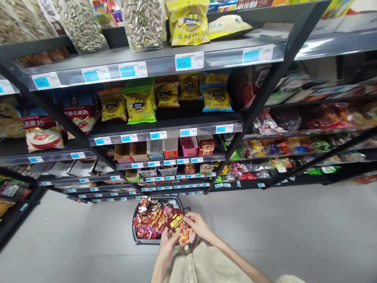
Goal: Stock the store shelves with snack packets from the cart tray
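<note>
We have a dark red printed snack packet (pixel 181 229) gripped between both hands, low and centre. Left hand (pixel 167 242) closed on its left edge, right hand (pixel 198 225) closed on the top right. Packet sits just above the black-rimmed basket (pixel 138 241) of red packets on the grey floor (pixel 69 251); it looks like one packet, hard to tell.

Bare floor (pixel 300 233) lies open right and left of the basket (pixel 138 240), whose inside is filled with packets (pixel 149 223). Ahead, the shelves (pixel 166 134) are crowded to their front edges, with slanted posts (pixel 264 94) crossing them.
</note>
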